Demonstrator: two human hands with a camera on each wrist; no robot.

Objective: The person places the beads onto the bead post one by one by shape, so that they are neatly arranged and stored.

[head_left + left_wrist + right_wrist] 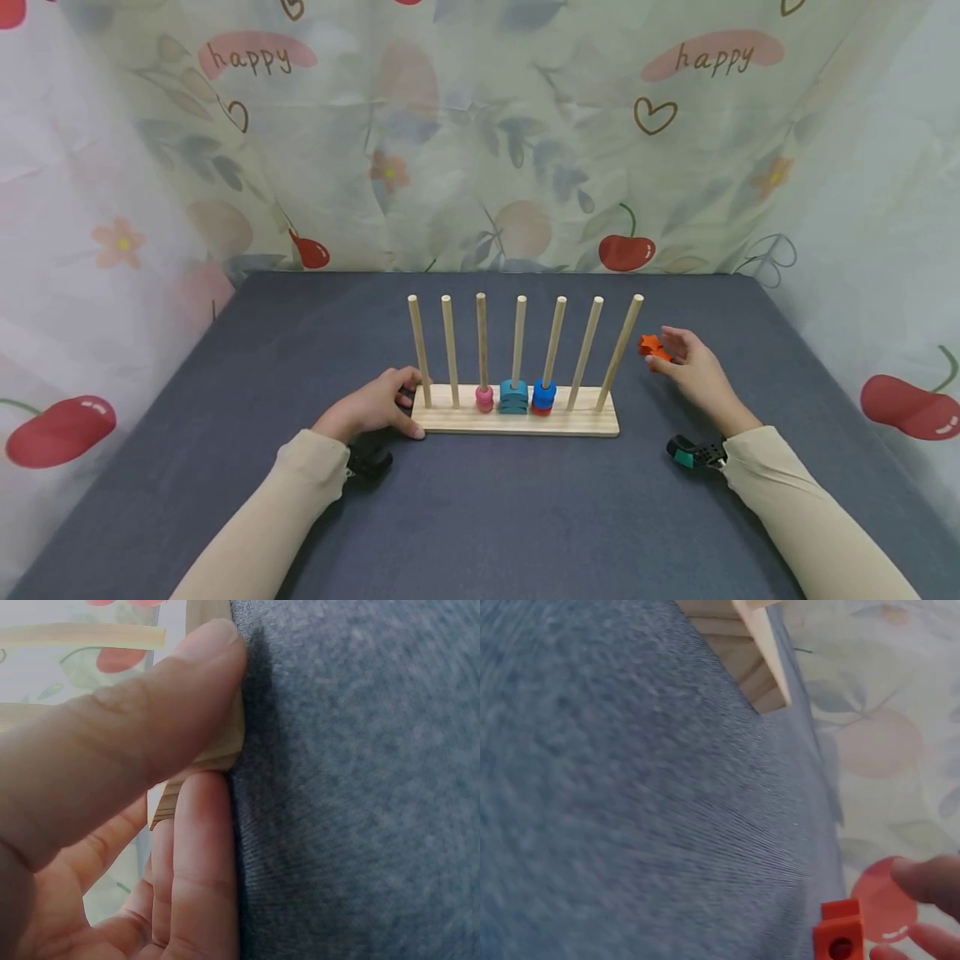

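Our left hand's [372, 407] fingers [196, 855] pinch the left end of the pale wooden peg rack [516, 421]. Our right hand [693, 367] reaches the small orange wooden piece [652, 345], right of the rack; we cannot tell whether its fingers [930, 879] grip it. It could slip and fall. The curtain says "happy" [251, 58].

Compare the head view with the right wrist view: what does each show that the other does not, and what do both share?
Only the head view shows the left hand gripping the end of the wooden base, all seven pegs, and the pink, teal and blue pieces on them. Only the right wrist view shows the hole through the orange piece. Both show the orange piece at the right hand's fingertips, the grey cloth and part of the peg rack.
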